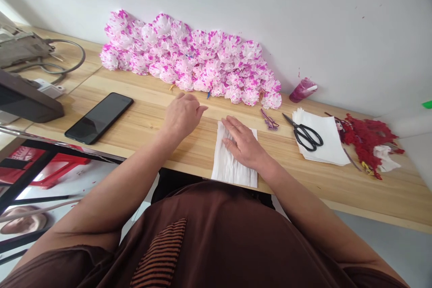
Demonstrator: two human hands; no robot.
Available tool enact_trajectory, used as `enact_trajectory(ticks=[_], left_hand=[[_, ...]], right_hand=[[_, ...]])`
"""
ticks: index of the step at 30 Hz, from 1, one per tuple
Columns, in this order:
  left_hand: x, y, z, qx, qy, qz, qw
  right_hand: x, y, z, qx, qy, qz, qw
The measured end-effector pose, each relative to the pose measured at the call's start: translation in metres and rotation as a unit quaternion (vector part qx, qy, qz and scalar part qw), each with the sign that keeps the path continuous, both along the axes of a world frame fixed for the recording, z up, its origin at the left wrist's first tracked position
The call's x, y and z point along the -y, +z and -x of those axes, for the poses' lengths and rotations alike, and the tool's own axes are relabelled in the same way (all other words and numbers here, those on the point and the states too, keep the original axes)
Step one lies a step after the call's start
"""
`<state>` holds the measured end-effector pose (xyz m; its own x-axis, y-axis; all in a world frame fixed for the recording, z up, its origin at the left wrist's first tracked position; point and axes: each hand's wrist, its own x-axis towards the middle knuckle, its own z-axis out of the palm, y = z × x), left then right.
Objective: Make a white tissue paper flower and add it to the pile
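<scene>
My right hand (243,143) lies flat, fingers stretched out, on a folded white tissue sheet (229,166) at the front edge of the wooden table (145,121). My left hand (184,113) hovers just left of the sheet with its fingers curled loosely and its fingertips close together; whether it holds anything I cannot make out. A long heap of pink-and-white paper flowers (192,58) lies against the wall behind both hands.
A black phone (99,117) lies at the left. Black scissors (305,134) rest on a stack of white sheets (326,146) at the right, beside purple ties (269,120), a pink cup (303,90) and red scraps (366,137). Cables and a device sit far left.
</scene>
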<state>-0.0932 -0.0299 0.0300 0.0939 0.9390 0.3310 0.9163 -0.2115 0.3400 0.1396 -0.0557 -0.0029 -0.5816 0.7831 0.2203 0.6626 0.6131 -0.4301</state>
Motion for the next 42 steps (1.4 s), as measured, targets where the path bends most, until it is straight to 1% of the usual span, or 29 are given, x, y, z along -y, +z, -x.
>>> enact_trajectory(ticks=[2, 4, 6, 7, 9, 12, 14, 16, 18, 19, 20, 21, 22, 24, 25, 26, 28, 31, 33, 35, 38, 40, 42], left_hand=[[0.012, -0.001, -0.009, 0.055, -0.100, -0.022, 0.993], [0.025, -0.004, -0.023, 0.074, -0.186, -0.002, 0.980], [0.038, -0.008, -0.037, 0.034, -0.245, 0.040, 0.968], [0.044, -0.011, -0.041, 0.002, -0.257, 0.063, 0.964], [0.051, -0.018, -0.046, -0.065, -0.253, 0.100, 0.960], [0.055, -0.026, -0.040, -0.131, -0.226, 0.119, 0.958], [0.056, -0.028, -0.033, -0.151, -0.213, 0.122, 0.958], [0.057, -0.026, -0.027, -0.156, -0.193, 0.127, 0.960], [0.061, -0.024, -0.023, -0.144, -0.170, 0.118, 0.968], [0.064, -0.023, -0.022, -0.134, -0.169, 0.107, 0.971], [0.068, -0.022, -0.021, -0.123, -0.182, 0.093, 0.971], [0.072, -0.022, -0.021, -0.113, -0.211, 0.081, 0.968], [0.078, -0.022, -0.021, -0.106, -0.251, 0.075, 0.959], [0.089, -0.024, -0.020, -0.099, -0.332, 0.078, 0.935], [0.094, -0.025, -0.018, -0.099, -0.356, 0.081, 0.926], [0.099, -0.027, -0.016, -0.101, -0.366, 0.083, 0.921], [0.107, -0.030, -0.009, -0.107, -0.361, 0.078, 0.923], [0.114, -0.035, 0.001, -0.109, -0.342, 0.056, 0.932], [0.117, -0.038, 0.003, -0.096, -0.329, 0.024, 0.939], [0.120, -0.040, 0.000, -0.071, -0.323, -0.013, 0.944], [0.123, -0.042, -0.006, -0.025, -0.357, -0.051, 0.933], [0.125, -0.041, -0.009, 0.010, -0.371, -0.064, 0.926], [0.126, -0.040, -0.011, 0.043, -0.356, -0.067, 0.931]], right_hand=[[-0.001, 0.006, -0.004, -0.067, -0.027, -0.007, 0.997], [0.001, 0.011, -0.007, -0.092, -0.053, -0.024, 0.994], [0.008, 0.014, -0.009, -0.055, -0.062, -0.033, 0.996], [0.013, 0.013, -0.010, -0.019, -0.064, -0.026, 0.997], [0.023, 0.010, -0.013, 0.066, -0.073, 0.002, 0.995], [0.035, 0.003, -0.025, 0.167, -0.089, 0.033, 0.981], [0.039, 0.001, -0.038, 0.197, -0.105, 0.033, 0.974], [0.042, 0.000, -0.051, 0.203, -0.129, 0.032, 0.970], [0.047, 0.000, -0.059, 0.193, -0.166, 0.026, 0.967], [0.051, 0.001, -0.061, 0.183, -0.181, 0.019, 0.966], [0.056, 0.002, -0.060, 0.169, -0.187, 0.007, 0.968], [0.062, 0.003, -0.058, 0.156, -0.180, -0.006, 0.971], [0.068, 0.004, -0.056, 0.144, -0.158, -0.019, 0.977], [0.082, 0.006, -0.051, 0.138, -0.082, -0.025, 0.987], [0.089, 0.007, -0.050, 0.142, -0.049, -0.019, 0.988], [0.095, 0.007, -0.051, 0.149, -0.028, -0.013, 0.988], [0.104, 0.006, -0.058, 0.161, -0.025, -0.006, 0.987], [0.111, 0.003, -0.073, 0.157, -0.067, -0.022, 0.985], [0.114, 0.000, -0.077, 0.137, -0.088, -0.047, 0.986], [0.116, -0.003, -0.075, 0.107, -0.081, -0.081, 0.988], [0.118, -0.007, -0.067, 0.044, -0.054, -0.116, 0.991], [0.119, -0.008, -0.064, -0.001, -0.059, -0.115, 0.992], [0.120, -0.008, -0.062, -0.031, -0.075, -0.108, 0.991]])
